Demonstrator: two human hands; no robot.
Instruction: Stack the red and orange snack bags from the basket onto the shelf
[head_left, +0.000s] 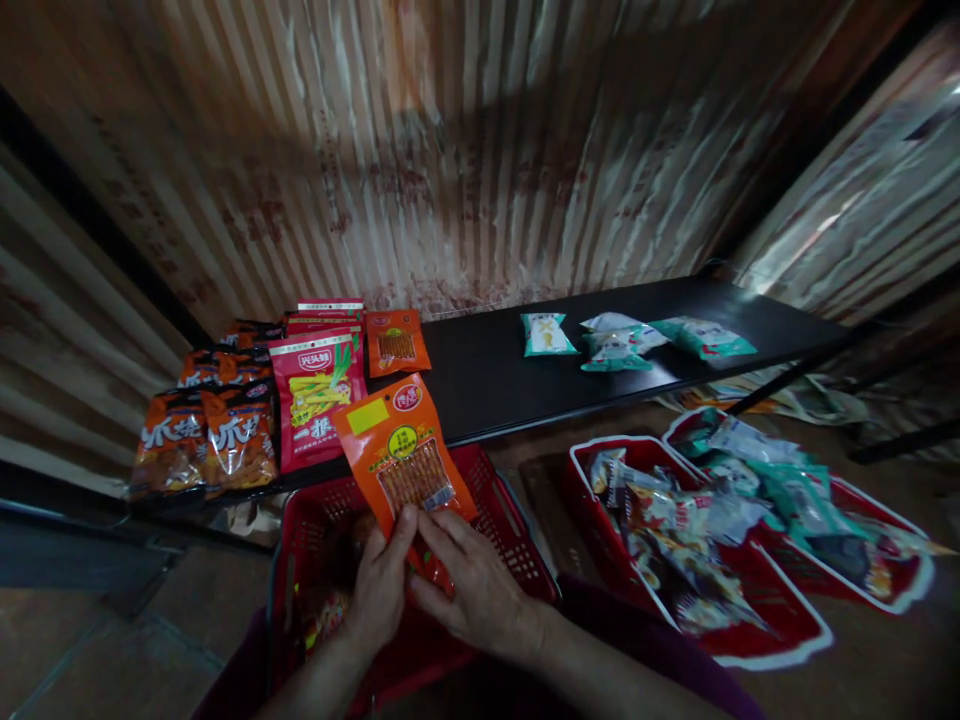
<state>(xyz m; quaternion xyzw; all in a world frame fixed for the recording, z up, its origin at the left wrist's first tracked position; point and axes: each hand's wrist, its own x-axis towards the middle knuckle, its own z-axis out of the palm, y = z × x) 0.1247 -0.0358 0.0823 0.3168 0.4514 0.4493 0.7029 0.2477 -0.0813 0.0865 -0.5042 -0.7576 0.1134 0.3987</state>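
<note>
Two hands [480,590] in a grip on an orange packet [390,440], three red baskets [517,540] below

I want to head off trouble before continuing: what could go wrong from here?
The orange packet is held only low down by the left hand and right hand, so it might tip or slip into the red basket below. The front red bag stands at the front edge of the shelf, near the packet in this view; a bump could perhaps topple it.
</note>
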